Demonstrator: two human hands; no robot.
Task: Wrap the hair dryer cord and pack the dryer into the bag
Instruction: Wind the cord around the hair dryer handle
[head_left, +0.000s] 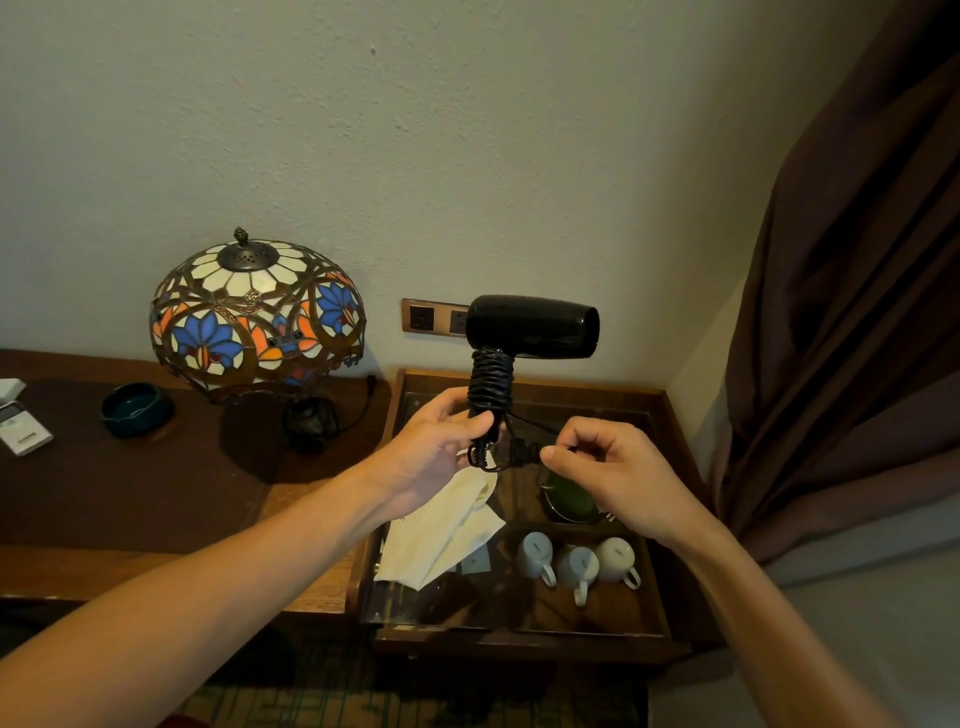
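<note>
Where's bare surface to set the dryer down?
Free: dark desk mat between ashtray and lamp base; wood strip along the desk's front edge. Crowded: tray holds cloth bag, three cups, a green item. Both hands, left and right, hold hair dryer and cord.

**Surfaces and finishes**

The black plastic hair dryer (532, 326) looks glossy, its black rubbery cord (491, 382) matt. The stained-glass lamp shade (257, 317) shines between dark metal seams. The brown wooden counter (291, 499) looks smooth; the cream cloth bag (441, 535) soft; the white ceramic cups (576, 564) glazed.
</note>
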